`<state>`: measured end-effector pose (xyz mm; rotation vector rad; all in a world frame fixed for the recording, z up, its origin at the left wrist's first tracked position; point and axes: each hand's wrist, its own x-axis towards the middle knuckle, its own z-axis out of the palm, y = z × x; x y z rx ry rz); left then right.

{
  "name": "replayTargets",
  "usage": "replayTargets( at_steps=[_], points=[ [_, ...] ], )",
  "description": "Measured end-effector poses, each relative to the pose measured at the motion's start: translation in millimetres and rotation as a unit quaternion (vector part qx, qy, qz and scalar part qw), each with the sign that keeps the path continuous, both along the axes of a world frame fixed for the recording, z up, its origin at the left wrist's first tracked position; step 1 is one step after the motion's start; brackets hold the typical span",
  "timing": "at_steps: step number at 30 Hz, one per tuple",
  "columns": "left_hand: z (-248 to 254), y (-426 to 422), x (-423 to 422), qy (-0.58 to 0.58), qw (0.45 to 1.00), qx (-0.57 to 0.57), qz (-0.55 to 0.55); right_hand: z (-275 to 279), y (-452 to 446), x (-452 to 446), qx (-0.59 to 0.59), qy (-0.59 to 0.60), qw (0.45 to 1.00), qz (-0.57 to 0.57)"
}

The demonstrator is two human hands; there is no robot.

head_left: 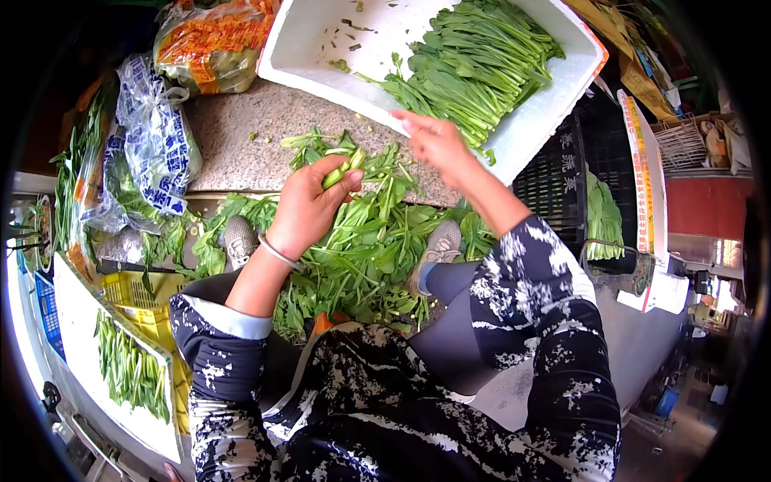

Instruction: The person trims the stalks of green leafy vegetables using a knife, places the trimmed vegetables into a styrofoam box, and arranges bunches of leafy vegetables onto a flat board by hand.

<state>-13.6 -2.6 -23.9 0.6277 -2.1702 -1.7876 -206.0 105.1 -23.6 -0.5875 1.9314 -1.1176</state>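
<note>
My left hand [309, 201], with a bangle on its wrist, is closed around a few short green leafy-vegetable stalks [344, 172], their pale ends poking up past the thumb. To the right, my right hand [440, 149] is raised at the near edge of a white foam box [321, 79]. Its fingers are curled with the index finger forward; what they hold, if anything, cannot be made out. Inside that box, bundled leafy greens [474, 68] lie in a neat row. Loose leaves and stems [361, 249] heap below my hands, between my shoes.
A stone slab [241, 136] supports the foam box. Plastic bags of vegetables [152, 136] stand at left, near a yellow crate [144, 293] and a white foam box with greens [132, 369]. A black crate [554, 173] and more greens [602, 217] are at right.
</note>
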Motion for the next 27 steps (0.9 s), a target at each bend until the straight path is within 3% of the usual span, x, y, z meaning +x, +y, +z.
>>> replayTargets(
  at_steps=[1,3,4,7,8,14,19,21,25,27],
  points=[
    [-1,-2,0,0.002,1.000,-0.002,0.000,-35,-4,-31,-0.009,0.203,0.979,-0.015],
    [-2,-5,2,-0.044,0.997,-0.063,-0.017,-55,5,-84,0.166,0.245,0.955,-0.011],
    [1,-2,0,-0.010,1.000,-0.014,0.001,-60,9,-99,0.275,0.265,0.924,0.016],
    [1,2,-3,0.035,0.996,0.058,0.062,-94,22,-120,0.331,0.316,0.889,-0.001],
    [1,-2,-3,-0.006,0.998,-0.008,0.063,-97,22,-119,0.336,0.318,0.886,-0.007],
    [-4,-4,-5,-0.008,0.995,-0.006,0.096,-110,17,-122,0.352,0.346,0.869,-0.034],
    [1,-5,-2,-0.027,0.993,-0.046,0.106,-111,20,-118,0.329,0.381,0.864,-0.023],
    [1,-3,-1,-0.021,0.993,-0.047,0.105,-112,24,-115,0.248,0.409,0.877,-0.047],
    [-5,-1,0,0.009,0.991,-0.085,0.102,-106,21,-114,0.216,0.403,0.888,-0.049],
    [0,-2,3,-0.028,0.984,-0.146,0.094,-81,14,-108,0.070,0.253,0.961,-0.085]
  ],
)
